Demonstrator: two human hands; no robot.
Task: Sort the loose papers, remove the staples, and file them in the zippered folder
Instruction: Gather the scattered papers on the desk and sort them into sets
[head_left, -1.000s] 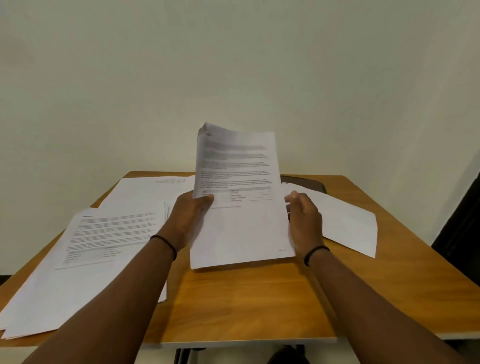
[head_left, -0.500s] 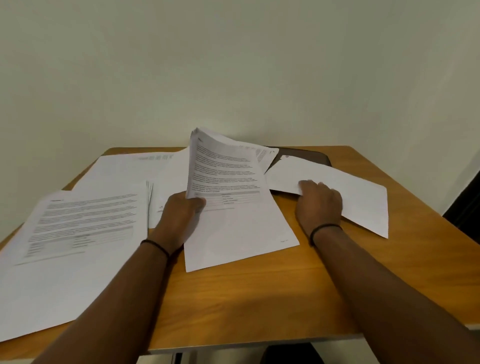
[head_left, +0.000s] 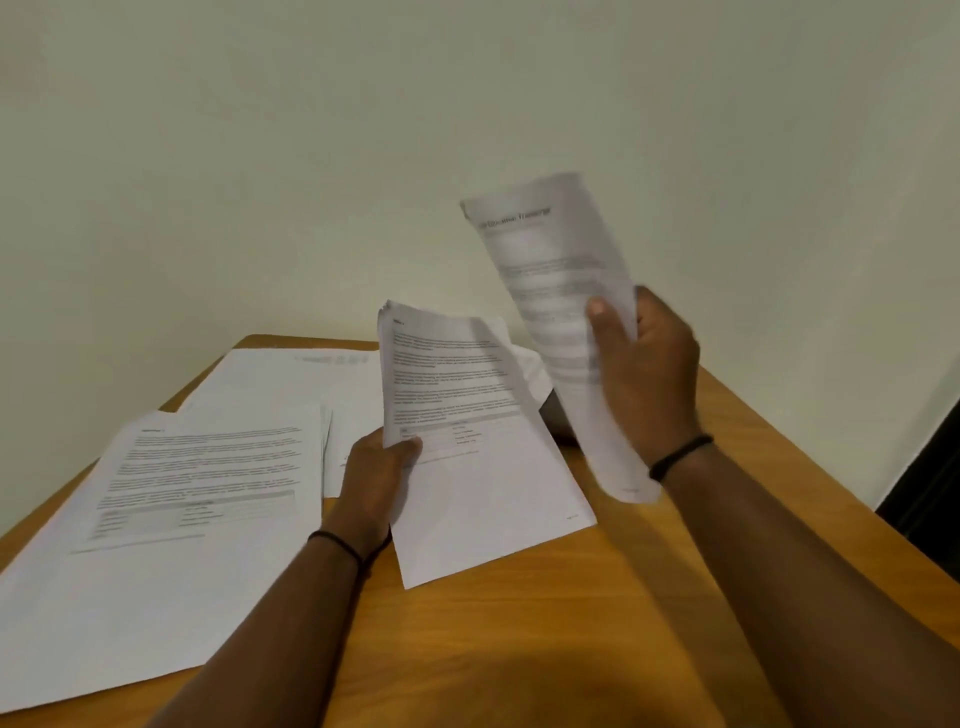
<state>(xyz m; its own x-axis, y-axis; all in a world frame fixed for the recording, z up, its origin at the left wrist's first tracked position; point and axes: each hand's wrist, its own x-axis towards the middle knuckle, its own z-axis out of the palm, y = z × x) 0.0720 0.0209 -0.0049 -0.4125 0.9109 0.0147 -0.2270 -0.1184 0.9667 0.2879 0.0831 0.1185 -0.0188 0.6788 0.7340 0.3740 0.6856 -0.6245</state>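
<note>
On the wooden table (head_left: 597, 613), sorting stage. My left hand (head_left: 371, 475) pinched a printed packet (head_left: 467, 441) by its left edge, thumb on top, lower corner near the tabletop. My right hand (head_left: 647, 374) gripped a blurred second document (head_left: 561, 322), raised and curled within closed fingers. Sorted sheets (head_left: 171, 499) lay flat at left. Zippered folder: not clearly visible. Staples: too small to tell. Risk, as I judged: the curled document could crease or slip, mixing piles.
</note>
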